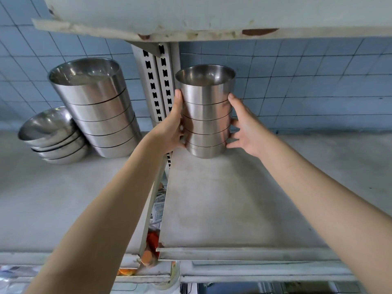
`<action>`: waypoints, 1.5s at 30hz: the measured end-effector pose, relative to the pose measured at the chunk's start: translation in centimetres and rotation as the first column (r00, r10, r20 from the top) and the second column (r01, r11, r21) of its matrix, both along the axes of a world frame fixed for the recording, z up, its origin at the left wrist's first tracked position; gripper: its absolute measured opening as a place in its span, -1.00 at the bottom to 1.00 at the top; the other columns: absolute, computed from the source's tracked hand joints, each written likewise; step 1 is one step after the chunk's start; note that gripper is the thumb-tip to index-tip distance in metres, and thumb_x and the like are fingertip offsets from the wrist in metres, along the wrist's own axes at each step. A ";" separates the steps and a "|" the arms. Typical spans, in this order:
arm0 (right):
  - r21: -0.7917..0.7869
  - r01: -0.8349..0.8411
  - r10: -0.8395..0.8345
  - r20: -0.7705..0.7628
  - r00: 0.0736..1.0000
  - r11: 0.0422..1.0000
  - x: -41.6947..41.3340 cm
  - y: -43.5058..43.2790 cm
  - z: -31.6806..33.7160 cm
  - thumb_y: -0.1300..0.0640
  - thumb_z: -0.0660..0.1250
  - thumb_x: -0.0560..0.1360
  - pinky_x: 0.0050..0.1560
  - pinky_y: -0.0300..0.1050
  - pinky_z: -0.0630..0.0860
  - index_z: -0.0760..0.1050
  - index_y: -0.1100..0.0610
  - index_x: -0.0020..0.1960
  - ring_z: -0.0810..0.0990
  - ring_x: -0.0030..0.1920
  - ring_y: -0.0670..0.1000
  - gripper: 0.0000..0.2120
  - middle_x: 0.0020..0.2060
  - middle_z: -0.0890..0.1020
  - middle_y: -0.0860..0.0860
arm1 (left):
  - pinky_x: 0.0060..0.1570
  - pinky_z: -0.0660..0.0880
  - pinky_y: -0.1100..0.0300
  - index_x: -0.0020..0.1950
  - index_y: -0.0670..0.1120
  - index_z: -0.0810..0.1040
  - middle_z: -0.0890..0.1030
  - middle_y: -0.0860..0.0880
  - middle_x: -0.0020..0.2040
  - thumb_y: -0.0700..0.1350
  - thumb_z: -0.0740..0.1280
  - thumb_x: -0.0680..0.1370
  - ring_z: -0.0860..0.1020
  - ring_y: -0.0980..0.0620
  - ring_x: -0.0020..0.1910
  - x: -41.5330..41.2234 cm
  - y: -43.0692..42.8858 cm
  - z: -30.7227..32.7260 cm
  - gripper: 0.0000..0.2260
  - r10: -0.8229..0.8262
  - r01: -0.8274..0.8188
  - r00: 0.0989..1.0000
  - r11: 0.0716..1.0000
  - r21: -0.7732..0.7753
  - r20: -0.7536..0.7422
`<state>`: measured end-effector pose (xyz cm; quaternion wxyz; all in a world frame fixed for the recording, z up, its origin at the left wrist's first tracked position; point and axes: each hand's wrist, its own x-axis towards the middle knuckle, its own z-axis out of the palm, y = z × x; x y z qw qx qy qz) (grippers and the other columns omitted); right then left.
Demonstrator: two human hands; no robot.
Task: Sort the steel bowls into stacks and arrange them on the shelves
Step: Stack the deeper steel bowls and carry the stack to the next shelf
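Observation:
A stack of several straight-sided steel bowls (205, 115) stands on the right shelf board (244, 198), near its back left corner. My left hand (172, 128) presses its left side and my right hand (244, 128) its right side, fingers wrapped around the lower bowls. On the left shelf board (53, 198) stand a taller, wider stack of straight-sided bowls (97, 111) and, to its left, a low stack of rounded bowls (54, 136).
A slotted metal upright (158, 81) runs between the two boards against the blue tiled wall (307, 81). The shelf above (212, 15) hangs close over the stacks. Through the gap between boards, packets on a lower level (158, 209) show.

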<state>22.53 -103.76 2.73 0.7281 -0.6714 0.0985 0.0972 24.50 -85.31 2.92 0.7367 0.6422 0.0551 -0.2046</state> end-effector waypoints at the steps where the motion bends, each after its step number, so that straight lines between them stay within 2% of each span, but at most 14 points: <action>1: 0.000 0.009 -0.009 0.007 1.000 1.000 -0.1 0.1 0.0 -0.41 0.29 0.45 0.32 0.48 0.34 0.42 -0.43 -0.14 0.38 0.43 0.29 -0.89 0.48 0.38 -0.03 | 0.32 0.32 -0.33 0.55 0.03 0.21 0.31 -0.06 0.52 0.48 -0.05 0.47 0.30 -0.15 0.46 0.1 0.0 -0.2 -0.21 -0.004 0.004 1.000 1.000 0.001 0.004; 5: -0.023 0.021 -0.021 0.021 1.000 1.000 -0.5 0.4 0.1 -0.41 0.22 0.49 0.32 0.44 0.36 0.39 -0.42 -0.11 0.37 0.43 0.25 -0.88 0.44 0.37 -0.06 | 0.16 0.44 -0.20 0.53 0.02 0.23 0.39 -0.05 0.45 0.50 -0.04 0.45 0.39 -0.12 0.38 0.4 -0.1 -0.3 -0.19 -0.001 0.002 1.000 0.998 0.068 -0.006; 9: -0.037 0.022 -0.021 0.006 1.000 0.999 -0.8 -0.1 -0.2 -0.44 0.22 0.46 0.32 0.44 0.38 0.31 -0.39 0.28 0.37 0.45 0.28 -0.58 0.54 0.32 0.02 | -0.14 0.49 0.06 0.35 0.06 0.37 0.55 0.11 0.10 0.52 0.06 0.41 0.52 0.07 0.05 -0.4 -0.2 -0.3 -0.29 0.049 -0.050 0.999 0.994 0.100 0.014; 11: -0.044 0.034 -0.034 0.000 0.999 0.998 -1.1 0.1 -0.1 -0.44 0.21 0.47 0.32 0.43 0.39 0.24 -0.34 0.43 0.38 0.45 0.27 -0.44 0.54 0.32 0.04 | -0.13 0.48 0.09 0.36 0.09 0.36 0.53 0.16 -0.04 0.50 0.06 0.43 0.51 0.07 -0.01 -0.9 -0.3 0.0 -0.33 0.056 -0.059 0.998 0.992 0.107 0.031; 17: -0.049 0.096 -0.099 -0.049 0.994 0.994 -2.1 1.4 0.4 -0.43 0.13 0.51 0.41 0.37 0.32 0.09 -0.17 0.58 0.31 0.50 0.23 -0.28 0.57 0.25 0.08 | 0.08 0.47 0.06 0.29 -0.01 0.41 0.54 0.03 -0.06 0.44 0.06 0.49 0.52 0.06 -0.16 -2.4 -0.6 1.5 -0.37 0.037 -0.041 0.997 0.997 0.065 0.068; 20: -0.163 0.178 -0.178 0.017 0.984 0.970 -3.4 2.2 1.1 -0.36 0.11 0.58 0.41 0.26 0.35 0.14 -0.14 0.58 0.30 0.50 0.16 -0.36 0.57 0.24 0.00 | 0.32 0.37 -0.04 0.46 0.00 0.33 0.49 0.06 0.20 0.47 0.09 0.47 0.48 0.01 0.20 -3.2 0.8 1.4 -0.26 0.019 -0.029 0.995 0.995 0.099 0.097; 23: -0.293 0.370 -0.304 0.246 0.920 0.882 -5.2 2.7 0.8 -0.26 0.24 0.57 0.41 0.07 0.39 0.36 -0.03 0.49 0.42 0.38 -0.02 -0.44 0.46 0.40 -0.04 | 0.40 0.29 -0.08 0.54 0.04 0.23 0.35 0.01 0.45 0.38 0.14 0.53 0.32 -0.01 0.40 -5.3 3.2 1.2 -0.33 -0.014 -0.076 0.954 0.955 0.286 0.299; 27: -0.231 0.454 -0.274 0.541 0.795 0.860 -8.1 4.8 1.1 -0.12 0.32 0.55 0.36 -0.07 0.44 0.56 -0.03 0.16 0.54 0.24 -0.13 -0.75 0.15 0.62 -0.15 | 0.38 0.37 -0.05 0.38 0.17 0.44 0.50 0.15 0.35 0.27 0.27 0.54 0.44 0.10 0.35 -9.6 8.7 0.9 -0.56 -0.002 -0.144 0.901 0.942 0.304 0.434; 31: -0.189 0.316 -0.150 0.589 0.794 0.930 -10.4 9.1 2.3 -0.03 0.29 0.61 0.12 -0.31 0.46 0.59 0.01 0.07 0.57 0.00 -0.30 -0.84 -0.02 0.64 -0.20 | 0.36 0.41 -0.03 0.27 0.22 0.51 0.56 0.21 0.24 0.25 0.30 0.53 0.50 0.15 0.28 -13.1 14.4 0.6 -0.66 0.154 -0.275 0.871 0.940 0.204 0.467; 34: -0.211 0.146 -0.006 0.549 0.836 0.966 -10.1 13.4 1.9 -0.19 0.27 0.54 0.25 -0.14 0.50 0.59 -0.13 0.07 0.60 0.14 -0.21 -0.78 0.08 0.67 -0.16 | 0.39 0.38 -0.02 0.42 0.09 0.41 0.51 0.16 0.30 0.18 0.28 0.57 0.46 0.14 0.31 -13.5 17.2 -0.5 -0.56 0.290 -0.402 0.841 0.900 0.169 0.456; 36: -0.227 0.050 0.069 0.486 0.871 0.973 -9.1 16.3 1.6 -0.15 0.23 0.60 0.35 0.02 0.47 0.53 -0.17 0.19 0.55 0.27 -0.11 -0.78 0.24 0.62 -0.09 | 0.42 0.33 -0.01 0.42 0.09 0.37 0.49 0.22 0.27 0.14 0.27 0.59 0.43 0.19 0.30 -13.1 18.4 -1.4 -0.59 0.337 -0.420 0.849 0.898 0.132 0.408; 39: -0.282 -0.034 0.140 0.367 0.920 0.959 -6.6 19.8 1.9 -0.20 0.14 0.64 0.42 0.13 0.39 0.25 -0.15 0.53 0.42 0.43 0.01 -0.52 0.49 0.38 -0.04 | 0.42 0.26 0.11 0.44 0.16 0.29 0.41 0.41 0.19 0.12 0.23 0.61 0.39 0.29 0.28 -11.9 19.4 -2.8 -0.60 0.311 -0.374 0.871 0.922 0.102 0.381; 42: -0.232 -0.090 0.148 0.247 0.958 0.969 -3.6 22.0 2.9 -0.39 0.10 0.55 0.42 0.23 0.35 0.02 -0.27 0.58 0.25 0.53 0.12 -0.35 0.60 0.13 -0.12 | 0.50 0.16 0.05 0.58 0.12 0.08 0.22 0.38 0.44 0.25 0.20 0.58 0.21 0.25 0.45 -10.2 20.7 -3.8 -0.37 0.278 -0.322 0.906 0.942 0.093 0.320; 45: -0.206 -0.109 0.152 0.206 0.967 0.972 -1.7 23.1 3.0 -0.45 0.10 0.50 0.44 0.34 0.28 0.00 -0.33 0.56 0.22 0.55 0.13 -0.31 0.60 0.12 -0.17 | 0.43 0.12 0.21 0.59 0.16 0.05 0.18 0.35 0.47 0.24 0.14 0.61 0.16 0.35 0.41 -8.6 21.8 -3.8 -0.42 0.226 -0.267 0.909 0.961 0.072 0.350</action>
